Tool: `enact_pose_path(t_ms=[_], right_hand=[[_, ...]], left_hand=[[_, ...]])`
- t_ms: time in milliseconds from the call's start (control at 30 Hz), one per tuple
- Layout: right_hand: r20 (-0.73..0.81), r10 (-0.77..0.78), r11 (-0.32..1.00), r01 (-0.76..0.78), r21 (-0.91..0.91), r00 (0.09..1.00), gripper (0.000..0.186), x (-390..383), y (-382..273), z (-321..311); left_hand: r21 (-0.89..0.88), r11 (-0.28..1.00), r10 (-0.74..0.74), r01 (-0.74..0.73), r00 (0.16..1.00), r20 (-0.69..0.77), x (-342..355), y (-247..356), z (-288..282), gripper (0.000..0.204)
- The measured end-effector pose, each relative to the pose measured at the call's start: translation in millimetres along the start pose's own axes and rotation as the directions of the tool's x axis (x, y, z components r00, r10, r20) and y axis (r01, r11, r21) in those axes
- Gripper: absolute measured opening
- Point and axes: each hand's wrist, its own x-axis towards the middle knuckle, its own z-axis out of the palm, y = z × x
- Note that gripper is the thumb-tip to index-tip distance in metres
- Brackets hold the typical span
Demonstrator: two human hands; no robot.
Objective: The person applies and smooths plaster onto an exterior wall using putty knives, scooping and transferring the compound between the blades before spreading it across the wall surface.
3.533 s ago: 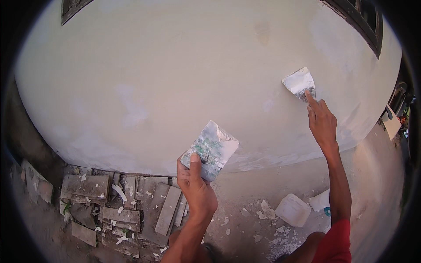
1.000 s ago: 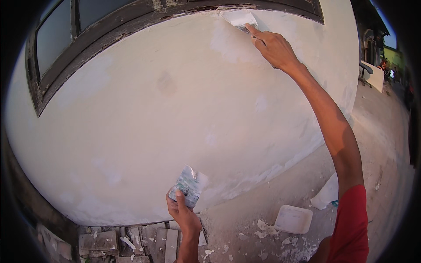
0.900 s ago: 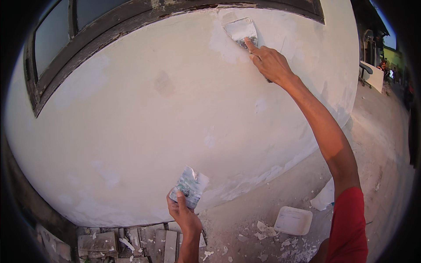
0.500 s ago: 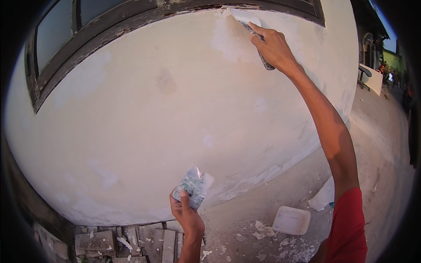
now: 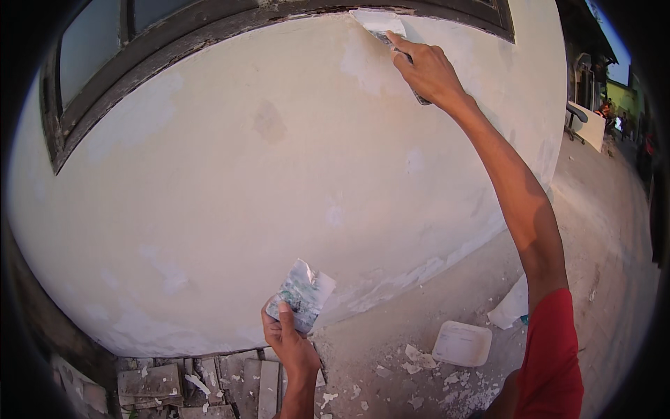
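Note:
My right hand (image 5: pixel 429 73) is closed on a putty knife (image 5: pixel 380 24), its index finger stretched along the handle toward the blade. The wide blade, coated in white, lies against the cream wall (image 5: pixel 230 181) just under the dark window frame (image 5: pixel 202 31). Low in front of the wall, my left hand (image 5: pixel 289 342) grips a flat, worn plate (image 5: pixel 303 297) with white putty and greenish patches on it. My left thumb presses on its face. Whether this plate has a handle is hidden by the fingers.
Old boards (image 5: pixel 150 384) lie at the wall's foot on the lower left. A white plastic lid or tray (image 5: pixel 462 343) rests on the ground amid paint flakes (image 5: pixel 419 357). Nearby lies a white sheet-like piece (image 5: pixel 511 305). Farther off at right stands a chair (image 5: pixel 576 120).
My right hand and the putty knife have moved slightly left along the underside of the window frame. My left hand with the plate has shifted a little left. Both grips are unchanged.

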Motion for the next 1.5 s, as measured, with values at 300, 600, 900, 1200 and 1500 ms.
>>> enact_pose_path(t_ms=[300,600,900,1200,1500], right_hand=[[0.103,0.038,0.996,-0.029,-0.086,0.994,0.048,-20,2,30],[0.017,0.230,0.961,-0.229,0.155,0.973,0.053,-11,-15,-8],[0.284,0.172,0.985,-0.173,-0.023,0.943,0.054,-45,-58,7],[0.132,0.121,0.988,-0.107,-0.112,0.984,0.056,-9,-1,-12],[0.715,0.354,0.915,-0.383,-0.130,0.603,0.046,-149,-37,-54]], left_hand=[[0.000,0.999,-0.032,0.032,0.999,-0.013,3,-3,-2,0.025],[-0.017,1.000,-0.013,0.013,1.000,0.007,-2,4,4,0.025],[-0.053,0.999,-0.009,0.009,1.000,0.009,-1,6,-3,0.025],[-0.056,0.998,-0.008,0.009,1.000,0.020,-6,8,7,0.024],[-0.060,0.998,0.007,-0.005,1.000,0.028,-2,12,0,0.026]])
